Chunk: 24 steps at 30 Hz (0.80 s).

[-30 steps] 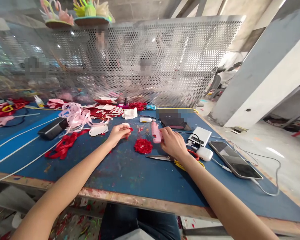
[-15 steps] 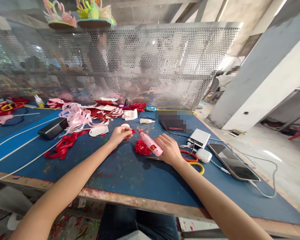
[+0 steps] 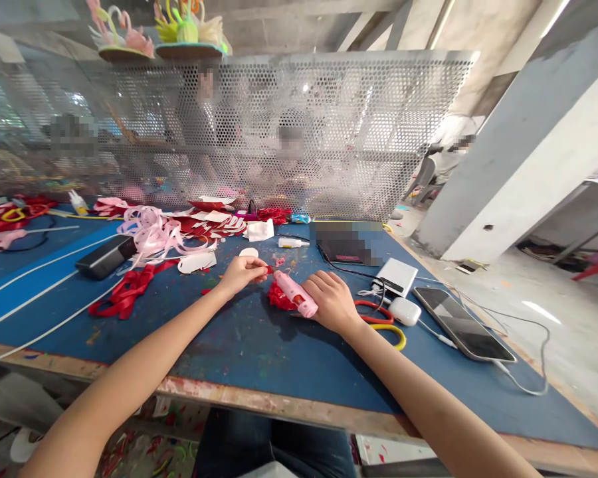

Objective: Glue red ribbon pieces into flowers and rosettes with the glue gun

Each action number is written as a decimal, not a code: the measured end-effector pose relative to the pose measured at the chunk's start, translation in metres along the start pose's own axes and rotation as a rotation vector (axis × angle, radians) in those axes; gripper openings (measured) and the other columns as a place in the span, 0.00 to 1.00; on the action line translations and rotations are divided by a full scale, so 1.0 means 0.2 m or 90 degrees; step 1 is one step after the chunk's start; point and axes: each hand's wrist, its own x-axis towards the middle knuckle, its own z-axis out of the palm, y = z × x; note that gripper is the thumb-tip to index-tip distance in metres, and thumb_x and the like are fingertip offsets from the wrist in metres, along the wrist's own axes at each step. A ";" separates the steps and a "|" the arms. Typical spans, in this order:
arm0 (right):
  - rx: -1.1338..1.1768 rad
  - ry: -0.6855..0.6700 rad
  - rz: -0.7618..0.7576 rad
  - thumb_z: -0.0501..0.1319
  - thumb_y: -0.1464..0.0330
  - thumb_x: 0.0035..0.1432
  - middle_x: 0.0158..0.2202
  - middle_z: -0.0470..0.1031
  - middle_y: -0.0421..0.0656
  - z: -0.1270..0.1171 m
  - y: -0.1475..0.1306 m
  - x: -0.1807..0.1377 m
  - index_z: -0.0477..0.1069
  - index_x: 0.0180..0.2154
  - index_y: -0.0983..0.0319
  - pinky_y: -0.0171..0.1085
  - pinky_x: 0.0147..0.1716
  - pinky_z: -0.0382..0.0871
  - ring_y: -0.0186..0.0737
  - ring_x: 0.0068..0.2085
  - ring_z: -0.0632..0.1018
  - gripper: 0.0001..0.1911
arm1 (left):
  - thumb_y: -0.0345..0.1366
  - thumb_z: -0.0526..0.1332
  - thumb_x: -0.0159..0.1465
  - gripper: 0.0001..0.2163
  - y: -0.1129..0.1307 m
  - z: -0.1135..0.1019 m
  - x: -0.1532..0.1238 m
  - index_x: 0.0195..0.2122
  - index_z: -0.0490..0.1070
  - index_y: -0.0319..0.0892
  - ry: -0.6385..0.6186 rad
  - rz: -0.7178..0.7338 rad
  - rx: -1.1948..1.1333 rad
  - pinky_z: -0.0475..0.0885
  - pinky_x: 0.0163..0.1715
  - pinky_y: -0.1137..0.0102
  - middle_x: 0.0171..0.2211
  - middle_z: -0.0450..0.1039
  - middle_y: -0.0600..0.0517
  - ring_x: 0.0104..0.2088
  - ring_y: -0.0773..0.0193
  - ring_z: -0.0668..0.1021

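Over the middle of the blue table, my left hand (image 3: 244, 275) pinches a small piece of red ribbon (image 3: 270, 269) between thumb and fingers. My right hand (image 3: 333, 299) is wrapped round a pink glue gun (image 3: 296, 292), its nozzle pointing left and up at the ribbon piece. Whether the nozzle touches the ribbon I cannot tell. Beneath the glue gun lies a bunched red ribbon clump (image 3: 279, 297), partly hidden by it. Scissors with red and yellow handles (image 3: 389, 326) rest under and beside my right hand, their blades mostly covered.
Pink ribbon (image 3: 152, 229), red ribbon strips (image 3: 129, 289) and a black box-shaped device (image 3: 105, 256) lie to the left. A small glue bottle (image 3: 293, 243) lies behind my hands. At right are a white power bank (image 3: 396, 276), a phone (image 3: 463, 323) and cables. A perforated metal screen (image 3: 299, 179) borders the back.
My right hand has shifted slightly left, bringing the glue gun's nozzle to the ribbon piece at my left fingertips. My left hand has moved slightly right and down.
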 end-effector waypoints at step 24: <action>0.031 -0.042 0.079 0.57 0.68 0.52 0.25 0.68 0.45 0.01 0.02 0.01 0.66 0.25 0.60 0.39 0.32 0.52 0.42 0.31 0.65 0.06 | 0.34 0.68 0.47 0.07 -0.02 -0.03 0.02 0.26 0.73 0.39 0.011 0.023 -0.050 0.71 0.26 0.73 0.21 0.75 0.52 0.23 0.67 0.76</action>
